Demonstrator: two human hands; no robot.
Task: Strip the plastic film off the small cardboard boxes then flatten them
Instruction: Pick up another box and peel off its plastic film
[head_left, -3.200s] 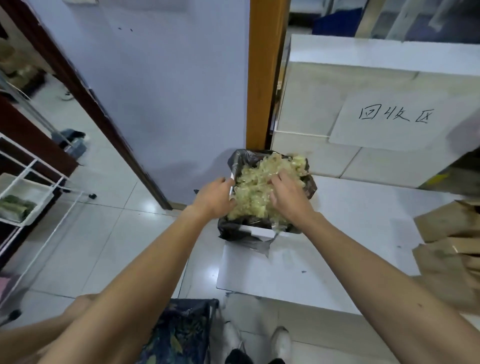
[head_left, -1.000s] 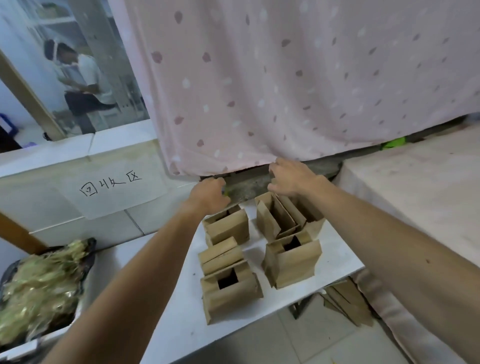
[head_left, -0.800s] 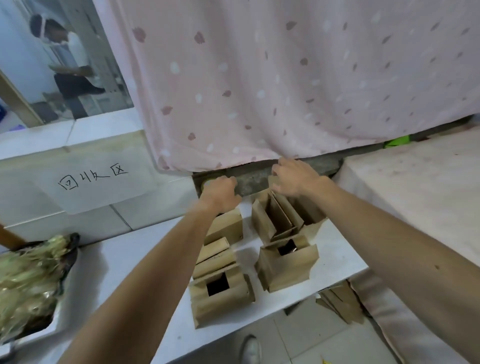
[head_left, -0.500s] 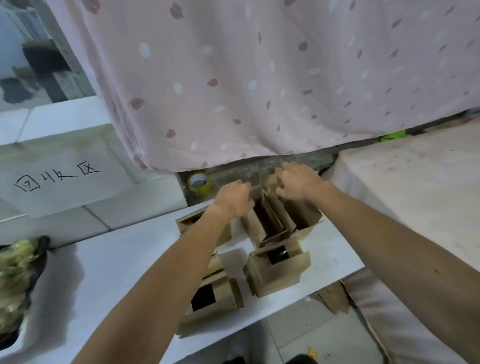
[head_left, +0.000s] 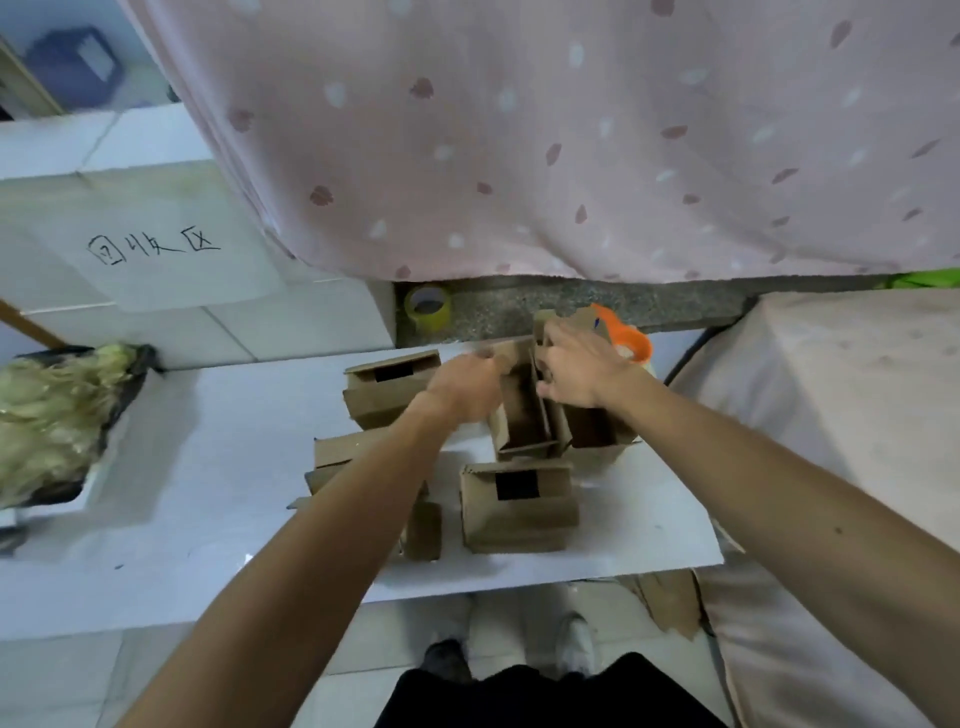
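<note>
Both hands are closed on the same open box (head_left: 524, 423) just above the middle of the frame: my left hand (head_left: 465, 384) curls its fingers over the box's left wall, and my right hand (head_left: 582, 369) pinches the raised flap on its far side, though motion blur hides the exact finger placement. That box stands upright on the white table (head_left: 182, 499), its mouth facing up, touching a second open box (head_left: 592, 434) on its right. Crowding it are a near box (head_left: 519, 512) with a dark square cut-out just below it, a far-left box (head_left: 387, 392) beside my left wrist, and a half-hidden box (head_left: 340, 452) under my left forearm, which blocks most of that side of the cluster. Behind my right hand an orange tape dispenser (head_left: 628, 340) pokes out, and a yellow tape roll (head_left: 428, 309) sits on the grey stone ledge (head_left: 623, 306) under the pink spotted curtain (head_left: 571, 130). At the left edge of the frame a black bag (head_left: 132, 374) is heaped with crumpled film (head_left: 47, 410). A handwritten paper sign (head_left: 156, 254) is stuck on the white tiles at upper left. Flattened cardboard (head_left: 670, 605) lies on the floor below the table's right corner, beside a cloth-covered surface (head_left: 857, 415).
</note>
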